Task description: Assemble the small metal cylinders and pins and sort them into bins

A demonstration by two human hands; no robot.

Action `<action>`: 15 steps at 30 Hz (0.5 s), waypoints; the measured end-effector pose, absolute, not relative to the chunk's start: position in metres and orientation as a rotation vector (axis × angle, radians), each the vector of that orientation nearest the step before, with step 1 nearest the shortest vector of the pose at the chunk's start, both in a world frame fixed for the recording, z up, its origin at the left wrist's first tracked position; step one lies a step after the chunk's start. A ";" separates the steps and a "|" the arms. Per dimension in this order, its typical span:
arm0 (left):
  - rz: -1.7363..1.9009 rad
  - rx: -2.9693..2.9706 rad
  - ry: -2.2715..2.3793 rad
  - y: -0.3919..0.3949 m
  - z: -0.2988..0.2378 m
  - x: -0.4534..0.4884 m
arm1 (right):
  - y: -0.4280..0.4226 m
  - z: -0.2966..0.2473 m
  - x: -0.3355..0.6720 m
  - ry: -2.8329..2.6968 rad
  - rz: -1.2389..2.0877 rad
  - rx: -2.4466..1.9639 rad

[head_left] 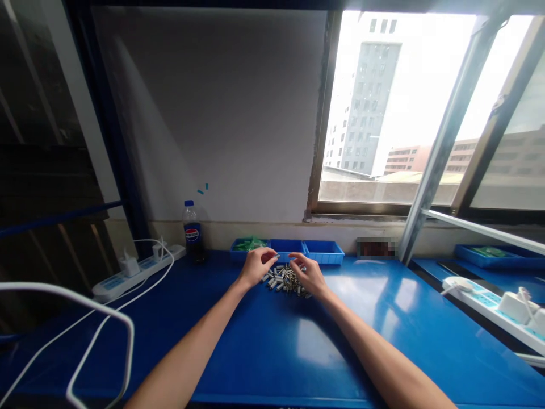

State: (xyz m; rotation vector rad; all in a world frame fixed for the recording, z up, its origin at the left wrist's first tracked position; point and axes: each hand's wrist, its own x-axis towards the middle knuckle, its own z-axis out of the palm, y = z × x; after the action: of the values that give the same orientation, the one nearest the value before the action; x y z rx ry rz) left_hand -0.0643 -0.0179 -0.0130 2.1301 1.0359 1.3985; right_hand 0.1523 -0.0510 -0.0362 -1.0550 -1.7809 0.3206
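Note:
A heap of small metal parts (280,278), some silvery cylinders and some thinner brassy pieces, lies on the blue table (272,341). My left hand (256,266) is at the left of the heap, its thumb and index finger pinching a small shiny part (277,256) too tiny to name. Over the heap's right side hovers my right hand (309,274), fingers bent and somewhat apart, with nothing visible between them. Directly behind the hands stand a blue bin (287,250), another blue bin (326,253) to its right, and one on the left holding green packets (251,244).
A cola bottle (193,233) stands at the back left, near a power strip (140,270) with plugs. White cable (128,335) loops over the left side. Another power strip (498,309) and a blue tray (498,257) are right of the metal post (443,130).

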 end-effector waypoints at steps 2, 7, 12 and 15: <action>1.391 2.103 0.978 -0.016 -0.016 -0.061 | -0.052 -0.035 0.150 -1.810 0.389 -1.011; 1.373 1.932 0.906 -0.016 -0.027 -0.063 | -0.051 -0.036 0.144 -1.795 0.508 -0.965; 1.366 1.856 0.939 -0.018 -0.029 -0.067 | -0.052 -0.037 0.141 -1.755 0.557 -0.952; 1.322 1.882 0.899 -0.019 -0.027 -0.065 | -0.054 -0.035 0.141 -1.732 0.570 -0.954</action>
State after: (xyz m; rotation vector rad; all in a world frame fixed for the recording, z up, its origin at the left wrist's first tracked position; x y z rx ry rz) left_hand -0.0654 -0.0191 -0.0273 1.8824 0.8991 1.3220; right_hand 0.1407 -0.0540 -0.0346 -0.9537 -1.7319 0.5696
